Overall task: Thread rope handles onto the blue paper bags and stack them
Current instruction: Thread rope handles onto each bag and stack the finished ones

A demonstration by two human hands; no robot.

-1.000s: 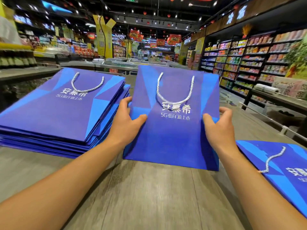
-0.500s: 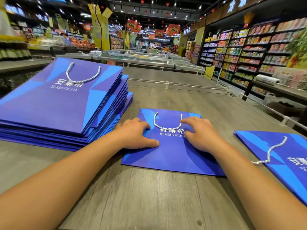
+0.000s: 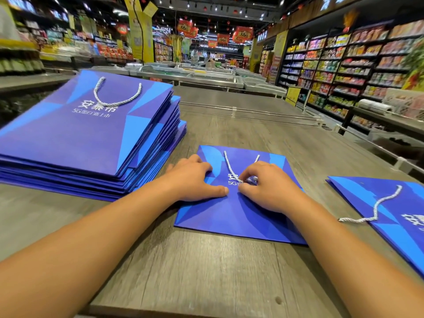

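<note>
- Far left: stack of blue bags [image 3: 87, 134] on the wooden table [image 3: 206, 276], flat, edges fanned toward the right. Top bag carries a white rope handle [image 3: 117, 92] lying in a loop on its face.
- Left hand [image 3: 195, 180]: fingers straight, palm down, pressing the left part of the middle bag [image 3: 236, 214]. It grips nothing.
- Middle bag lies flat on the table between the stack and the right-hand bag, apart from both.
- Right hand [image 3: 268, 187]: fingers curled, pinching the bottom of that bag's rope loop [image 3: 231, 168] against the printed face.
- The two hands sit close together, thumbs almost meeting.
- Handling, as a judgement: folded paper bag looks light and fairly stiff with a smooth, likely slippery face; creases easily. Best lifted by both side edges. Rope is soft and limp; take it near the ends to thread.
- Right edge: another bag [image 3: 390, 216], cut off by the frame, a loose rope [image 3: 376, 207] trailing over its near edge.
- Hard to make out: rope holes and knots; printed text under the right hand; whether the rear handle is fitted.
</note>
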